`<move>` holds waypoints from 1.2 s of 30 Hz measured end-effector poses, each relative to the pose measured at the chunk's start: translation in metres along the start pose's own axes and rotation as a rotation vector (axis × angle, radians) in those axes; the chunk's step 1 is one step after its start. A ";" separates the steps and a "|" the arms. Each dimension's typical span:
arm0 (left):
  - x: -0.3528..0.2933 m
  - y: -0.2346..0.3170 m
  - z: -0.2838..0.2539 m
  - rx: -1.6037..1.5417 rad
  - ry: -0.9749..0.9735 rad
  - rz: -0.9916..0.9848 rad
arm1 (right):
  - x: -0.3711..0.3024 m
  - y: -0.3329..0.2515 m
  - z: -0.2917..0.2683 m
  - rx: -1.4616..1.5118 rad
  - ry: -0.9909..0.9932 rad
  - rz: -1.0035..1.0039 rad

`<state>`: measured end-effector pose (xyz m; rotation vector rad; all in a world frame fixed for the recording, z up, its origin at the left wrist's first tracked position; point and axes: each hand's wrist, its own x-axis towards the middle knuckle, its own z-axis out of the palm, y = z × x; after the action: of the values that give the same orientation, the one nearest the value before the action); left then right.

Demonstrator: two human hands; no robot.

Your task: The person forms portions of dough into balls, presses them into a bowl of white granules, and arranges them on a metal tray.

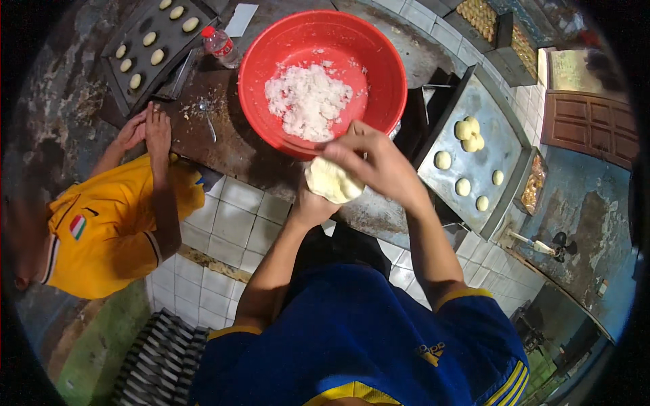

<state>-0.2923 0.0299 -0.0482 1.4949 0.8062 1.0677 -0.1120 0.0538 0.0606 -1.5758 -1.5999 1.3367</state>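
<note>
A flattened round of pale dough lies in my left hand, which cups it from below just in front of the red basin. My right hand is above the dough's far edge, with its fingers bent and drawn together near the basin's rim. What those fingertips hold, if anything, is hidden. Inside the wide red plastic basin is a heap of white crumbly filling.
On the right, a metal tray carries several dough balls. Another person in yellow stands at left, hands together by the table edge. Beyond are a dark tray with dough balls, a red-capped bottle and a spoon.
</note>
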 end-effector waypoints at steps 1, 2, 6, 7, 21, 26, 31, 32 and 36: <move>0.001 0.001 -0.016 0.070 -0.114 -0.001 | 0.018 0.026 0.002 0.043 -0.004 0.044; -0.004 -0.004 -0.026 0.135 -0.078 -0.023 | 0.036 0.048 0.001 0.083 0.053 0.064; 0.010 -0.004 -0.064 0.398 -0.037 -0.026 | 0.125 0.188 -0.028 -0.495 0.185 0.049; 0.014 -0.004 -0.074 0.534 -0.052 -0.050 | 0.140 0.225 -0.029 -0.640 0.236 0.001; 0.011 -0.032 -0.125 0.728 0.295 -0.166 | 0.179 0.273 -0.014 -0.420 -0.062 0.265; 0.036 -0.028 -0.099 0.654 0.201 -0.154 | 0.118 0.170 -0.021 0.388 -0.107 0.136; 0.059 -0.007 -0.045 0.438 0.050 -0.140 | 0.032 0.039 -0.012 -0.134 0.210 -0.328; 0.065 0.003 -0.031 0.370 0.044 -0.131 | 0.021 0.035 -0.011 -0.373 0.235 -0.446; 0.074 0.023 0.009 0.246 0.016 -0.163 | -0.022 0.024 -0.019 -0.792 0.238 -0.550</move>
<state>-0.2580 0.0892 -0.0115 1.5954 1.0829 0.8844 -0.0804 0.0340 0.0526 -1.4250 -2.3148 0.2069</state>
